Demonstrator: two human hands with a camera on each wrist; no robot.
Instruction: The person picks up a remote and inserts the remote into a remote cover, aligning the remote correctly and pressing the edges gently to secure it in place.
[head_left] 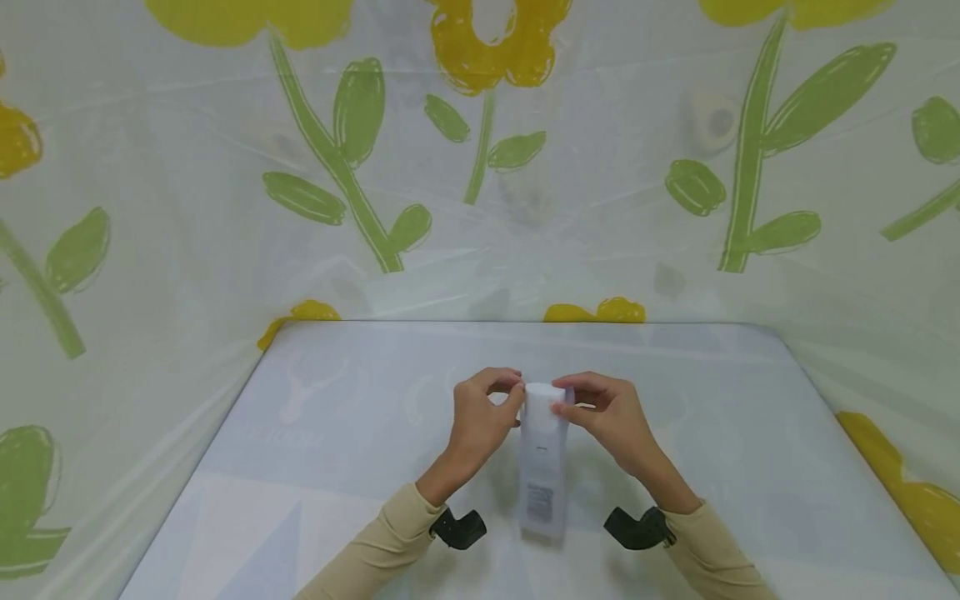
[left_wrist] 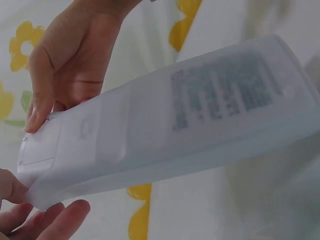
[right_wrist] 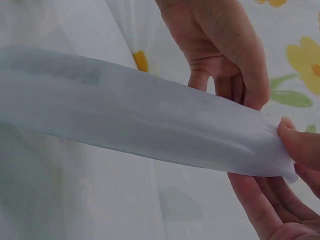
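Observation:
A white remote control [head_left: 542,446] in a translucent soft cover [left_wrist: 150,175] is held at its top end, with a block of dark print [left_wrist: 220,90] showing through. My left hand [head_left: 483,417] pinches the cover's rim on the left between thumb and fingers. On the opposite side my right hand [head_left: 609,417] pinches the other edge near the same end. The white end [left_wrist: 40,150] of the remote shows bare between the hands in the left wrist view. In the right wrist view, the cover's side [right_wrist: 165,125] hides part of my left hand [right_wrist: 225,55].
Below the hands lies a pale table [head_left: 360,517] with faint printed patterns. A white curtain [head_left: 600,208] with yellow flowers and green leaves hangs behind and along the sides. Black bands [head_left: 459,529] with mounts sit at both wrists, by the beige sleeves [head_left: 378,546].

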